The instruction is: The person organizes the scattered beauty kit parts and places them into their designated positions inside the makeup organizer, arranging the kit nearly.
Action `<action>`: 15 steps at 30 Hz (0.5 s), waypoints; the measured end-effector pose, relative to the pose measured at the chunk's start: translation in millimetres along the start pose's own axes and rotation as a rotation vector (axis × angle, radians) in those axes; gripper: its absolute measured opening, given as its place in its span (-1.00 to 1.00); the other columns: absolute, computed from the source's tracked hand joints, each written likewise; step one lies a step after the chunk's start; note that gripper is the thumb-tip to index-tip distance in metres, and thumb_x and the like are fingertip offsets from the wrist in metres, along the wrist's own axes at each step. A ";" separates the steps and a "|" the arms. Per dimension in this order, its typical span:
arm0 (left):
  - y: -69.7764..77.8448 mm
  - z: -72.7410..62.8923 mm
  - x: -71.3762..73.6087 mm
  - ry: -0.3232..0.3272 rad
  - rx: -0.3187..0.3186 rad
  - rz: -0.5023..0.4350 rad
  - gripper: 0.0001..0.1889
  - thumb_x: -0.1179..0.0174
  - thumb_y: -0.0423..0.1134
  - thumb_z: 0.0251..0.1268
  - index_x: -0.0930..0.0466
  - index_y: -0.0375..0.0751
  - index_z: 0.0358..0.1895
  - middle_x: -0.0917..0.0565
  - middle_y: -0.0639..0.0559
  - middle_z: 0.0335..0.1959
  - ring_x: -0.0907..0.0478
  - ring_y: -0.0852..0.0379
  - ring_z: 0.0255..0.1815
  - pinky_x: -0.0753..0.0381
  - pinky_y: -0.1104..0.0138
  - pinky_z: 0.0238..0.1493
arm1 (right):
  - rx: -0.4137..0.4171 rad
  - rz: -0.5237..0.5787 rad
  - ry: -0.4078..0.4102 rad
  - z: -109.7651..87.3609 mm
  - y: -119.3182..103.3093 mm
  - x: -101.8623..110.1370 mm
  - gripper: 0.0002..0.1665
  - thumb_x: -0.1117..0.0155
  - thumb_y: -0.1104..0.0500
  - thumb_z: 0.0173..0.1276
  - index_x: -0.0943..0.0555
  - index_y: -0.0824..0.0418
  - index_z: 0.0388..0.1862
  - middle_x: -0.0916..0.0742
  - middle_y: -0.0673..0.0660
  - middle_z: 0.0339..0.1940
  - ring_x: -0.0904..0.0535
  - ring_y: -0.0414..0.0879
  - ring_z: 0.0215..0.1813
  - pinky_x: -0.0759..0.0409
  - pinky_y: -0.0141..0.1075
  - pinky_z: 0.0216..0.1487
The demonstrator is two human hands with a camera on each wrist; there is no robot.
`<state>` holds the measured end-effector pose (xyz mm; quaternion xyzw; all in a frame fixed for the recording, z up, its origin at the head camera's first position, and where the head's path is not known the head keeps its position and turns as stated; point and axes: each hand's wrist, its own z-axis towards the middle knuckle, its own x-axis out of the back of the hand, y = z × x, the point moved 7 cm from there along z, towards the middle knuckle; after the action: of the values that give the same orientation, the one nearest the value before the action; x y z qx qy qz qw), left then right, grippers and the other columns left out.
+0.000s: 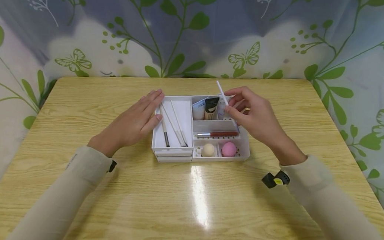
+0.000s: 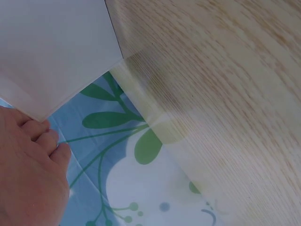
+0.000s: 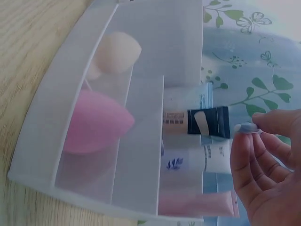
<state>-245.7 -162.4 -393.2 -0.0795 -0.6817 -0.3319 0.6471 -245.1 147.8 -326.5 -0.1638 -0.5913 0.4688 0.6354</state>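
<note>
A white compartmented organizer box (image 1: 171, 148) stands on the wooden table. My left hand (image 1: 135, 118) lies flat along its left side, fingers straight, fingertips at the far left corner. Above the far right compartments, my right hand (image 1: 254, 111) pinches a slim white stick-like item (image 1: 221, 91) between thumb and fingers; its exact kind I cannot tell. Below the pinch stand a black-capped tube (image 3: 209, 122), a white tube (image 3: 216, 157) and a pink tube (image 3: 195, 205). Brushes (image 1: 165, 130) lie in the left tray.
A red-handled brush (image 1: 222, 134) lies in the middle compartment. Nearer the front sit a cream makeup sponge (image 1: 208, 150) and a pink makeup sponge (image 1: 229, 149). A leaf-patterned curtain (image 1: 198, 35) hangs behind the table (image 1: 132, 201).
</note>
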 end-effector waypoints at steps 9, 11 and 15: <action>-0.5 -0.2 0.1 -0.001 -0.001 -0.004 -0.26 0.39 0.16 0.84 0.24 -0.13 0.83 0.15 -0.09 0.87 0.27 -0.04 0.88 0.16 0.05 0.88 | 0.011 0.009 -0.055 6.7 -8.9 -19.0 -0.57 -0.43 0.21 0.58 -0.64 0.20 0.36 -0.77 0.16 -0.11 -0.72 -0.02 -0.25 -0.68 -0.40 -0.34; -1.1 -0.3 -0.1 -0.002 -0.001 -0.002 -0.25 0.39 0.15 0.84 0.24 -0.13 0.83 0.17 -0.08 0.87 0.28 -0.04 0.88 0.16 0.04 0.88 | 0.030 0.006 -0.061 8.9 -11.5 -22.8 -0.57 -0.43 0.23 0.58 -0.64 0.22 0.36 -0.77 0.16 -0.12 -0.73 -0.02 -0.27 -0.66 -0.40 -0.34; -2.0 0.3 -0.9 0.000 -0.005 0.000 -0.26 0.38 0.14 0.84 0.24 -0.15 0.83 0.17 -0.08 0.87 0.28 -0.05 0.88 0.17 0.04 0.88 | 0.046 0.022 -0.071 13.1 -17.4 -30.9 -0.55 -0.44 0.27 0.56 -0.63 0.26 0.36 -0.77 0.17 -0.12 -0.76 -0.01 -0.28 -0.69 -0.40 -0.35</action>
<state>-246.9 -163.4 -394.7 -0.0811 -0.6811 -0.3334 0.6469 -245.6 110.0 -328.5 -0.1387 -0.6008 0.4947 0.6124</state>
